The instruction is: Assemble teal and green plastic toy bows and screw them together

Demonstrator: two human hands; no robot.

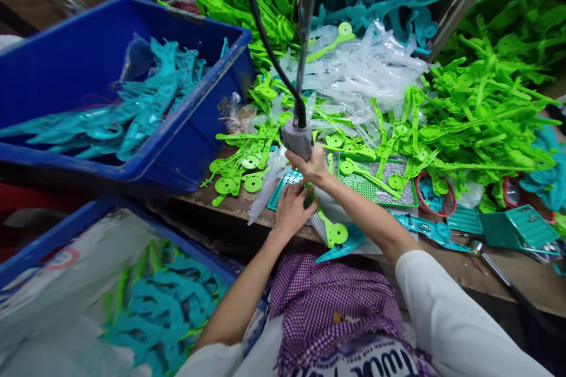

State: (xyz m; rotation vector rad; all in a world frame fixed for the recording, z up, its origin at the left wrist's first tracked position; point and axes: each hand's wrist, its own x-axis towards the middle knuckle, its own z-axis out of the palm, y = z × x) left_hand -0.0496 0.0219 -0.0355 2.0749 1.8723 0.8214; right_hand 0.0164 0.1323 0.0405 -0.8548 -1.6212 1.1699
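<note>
My right hand is closed around a grey power screwdriver that hangs upright from a cable and a metal spring. The tool's tip is hidden behind my hands. Just below it, my left hand is bent beside a small teal tray of small shiny pieces. Its thumb and fingers curl around something greenish that I cannot make out. Close to the left fingers, a green plastic arm with a round end lies over a teal plastic piece at the table's front edge.
A blue bin of teal parts stands left; another blue bin is below it. Green parts and clear plastic pieces are heaped behind. To the right are a green tray, a red basket and a metal-headed tool.
</note>
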